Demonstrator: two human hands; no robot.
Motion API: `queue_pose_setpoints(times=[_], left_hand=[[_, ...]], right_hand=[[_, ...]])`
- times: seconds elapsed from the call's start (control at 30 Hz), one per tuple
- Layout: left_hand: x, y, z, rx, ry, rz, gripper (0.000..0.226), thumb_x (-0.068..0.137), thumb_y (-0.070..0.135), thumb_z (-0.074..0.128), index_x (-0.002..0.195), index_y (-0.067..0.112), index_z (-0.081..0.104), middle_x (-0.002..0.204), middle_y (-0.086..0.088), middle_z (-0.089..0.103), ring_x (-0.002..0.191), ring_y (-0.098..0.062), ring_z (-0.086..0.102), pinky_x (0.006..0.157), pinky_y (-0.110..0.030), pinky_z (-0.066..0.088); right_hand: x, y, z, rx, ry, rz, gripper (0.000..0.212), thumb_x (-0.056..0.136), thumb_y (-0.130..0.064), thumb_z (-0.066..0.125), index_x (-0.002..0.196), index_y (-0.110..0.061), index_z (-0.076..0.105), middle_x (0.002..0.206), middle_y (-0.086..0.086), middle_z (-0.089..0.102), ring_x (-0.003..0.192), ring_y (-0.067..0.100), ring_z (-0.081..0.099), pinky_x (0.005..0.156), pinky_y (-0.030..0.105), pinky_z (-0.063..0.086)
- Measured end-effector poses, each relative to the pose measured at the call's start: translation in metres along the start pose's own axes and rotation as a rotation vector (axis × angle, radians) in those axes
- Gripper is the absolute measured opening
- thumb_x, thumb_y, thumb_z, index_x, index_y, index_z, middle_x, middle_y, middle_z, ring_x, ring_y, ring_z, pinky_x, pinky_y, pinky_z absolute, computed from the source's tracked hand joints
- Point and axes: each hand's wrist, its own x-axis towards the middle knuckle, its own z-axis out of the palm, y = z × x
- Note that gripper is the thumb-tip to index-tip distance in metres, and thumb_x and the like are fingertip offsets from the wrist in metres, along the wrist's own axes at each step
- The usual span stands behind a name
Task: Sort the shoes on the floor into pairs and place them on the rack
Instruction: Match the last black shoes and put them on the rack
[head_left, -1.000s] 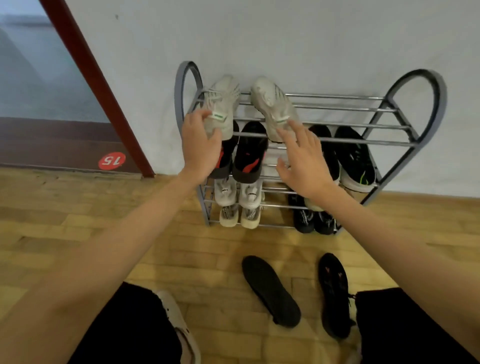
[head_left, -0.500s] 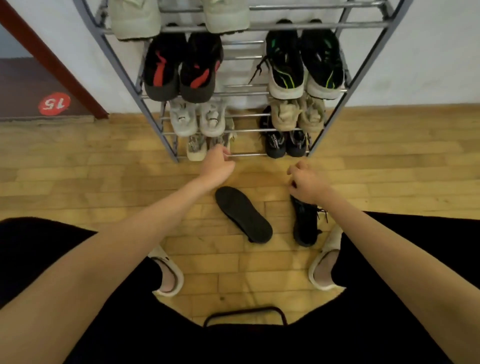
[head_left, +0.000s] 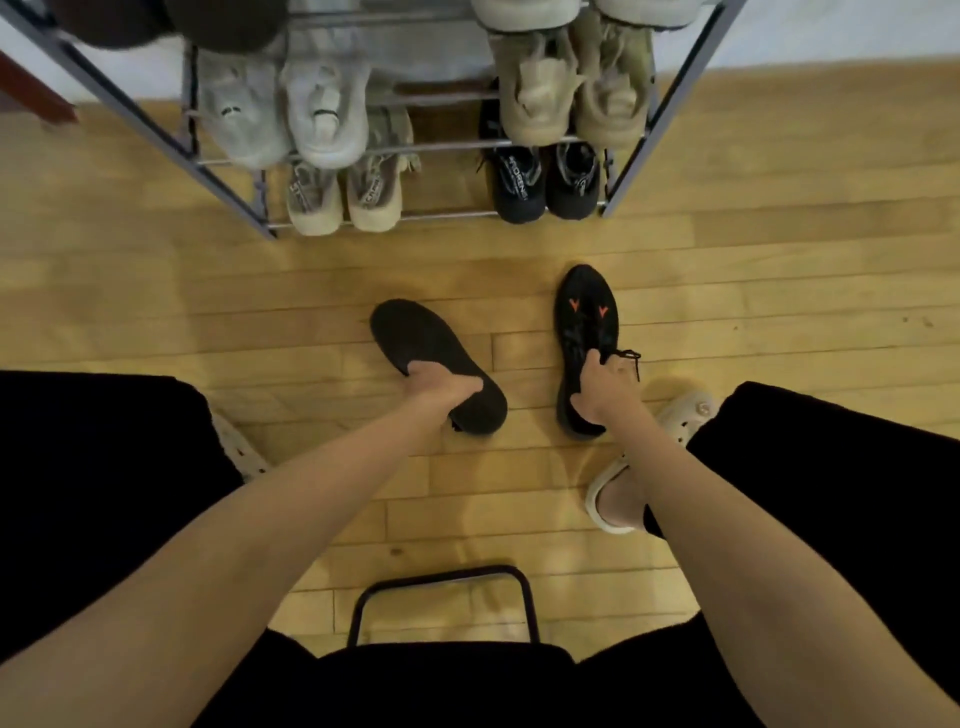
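Two black shoes lie on the wooden floor in front of the grey metal rack (head_left: 228, 192). The left black shoe (head_left: 415, 338) is turned sole up, and my left hand (head_left: 441, 387) grips it near the heel. The right black shoe (head_left: 587, 322) is upright, with small orange marks on its toe and loose laces; my right hand (head_left: 602, 389) grips it at the collar. The rack's lower shelves hold pairs of pale grey, beige and black shoes.
My feet in pale clogs (head_left: 675, 415) stand on either side of the two shoes. A black metal stool frame (head_left: 441, 597) sits between my knees. The white wall runs behind the rack, with a dark red post (head_left: 36, 98) at far left.
My hands left the pale shoes on the top shelf, dropped to the floor and took hold of the two black shoes. My head tilted down and closer to the floor.
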Motion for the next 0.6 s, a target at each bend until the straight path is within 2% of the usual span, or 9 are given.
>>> queue_pose_setpoints(times=[0.07, 0.17, 0.33, 0.5, 0.6], left_hand=[[0.006, 0.002, 0.012, -0.136, -0.035, -0.099, 0.121, 0.072, 0.04, 0.081, 0.152, 0.009, -0.005, 0.155, -0.013, 0.025, 0.135, -0.035, 0.038, 0.1, -0.047, 0.045], [0.011, 0.007, 0.029, -0.213, -0.013, -0.175, 0.12, 0.067, 0.039, 0.084, 0.151, 0.014, 0.002, 0.149, -0.015, 0.032, 0.126, -0.037, 0.044, 0.089, -0.053, 0.052], [0.017, 0.011, 0.05, -0.155, 0.019, -0.175, 0.132, 0.064, 0.049, 0.083, 0.152, 0.01, -0.007, 0.149, -0.017, 0.024, 0.127, -0.036, 0.041, 0.095, -0.052, 0.05], [0.019, 0.004, 0.063, -0.057, 0.075, -0.14, 0.136, 0.066, 0.057, 0.077, 0.148, 0.002, -0.016, 0.152, -0.02, 0.016, 0.133, -0.035, 0.034, 0.108, -0.047, 0.038], [0.021, -0.001, 0.065, -0.055, 0.095, -0.121, 0.134, 0.069, 0.059, 0.074, 0.148, 0.001, -0.017, 0.154, -0.02, 0.015, 0.136, -0.034, 0.032, 0.111, -0.045, 0.035]], right_hand=[[0.007, 0.0, 0.01, 0.049, -0.001, 0.05, 0.079, 0.097, -0.029, 0.052, 0.151, -0.002, 0.002, 0.153, 0.032, 0.017, 0.14, 0.044, 0.026, 0.113, 0.046, 0.027], [0.016, 0.002, 0.022, 0.102, 0.02, 0.099, 0.093, 0.093, -0.037, 0.057, 0.152, -0.005, -0.007, 0.155, 0.031, 0.01, 0.139, 0.045, 0.027, 0.112, 0.049, 0.029], [0.022, 0.008, 0.041, 0.127, -0.008, 0.172, 0.112, 0.082, -0.048, 0.069, 0.153, -0.009, -0.008, 0.153, 0.029, 0.018, 0.135, 0.043, 0.034, 0.108, 0.048, 0.034], [0.028, 0.013, 0.054, 0.165, -0.031, 0.2, 0.116, 0.079, -0.051, 0.071, 0.153, -0.015, -0.012, 0.147, 0.032, 0.026, 0.131, 0.045, 0.038, 0.108, 0.048, 0.033], [0.029, 0.009, 0.055, 0.197, -0.022, 0.228, 0.119, 0.077, -0.053, 0.072, 0.152, -0.015, -0.012, 0.147, 0.034, 0.025, 0.133, 0.045, 0.036, 0.109, 0.048, 0.032]])
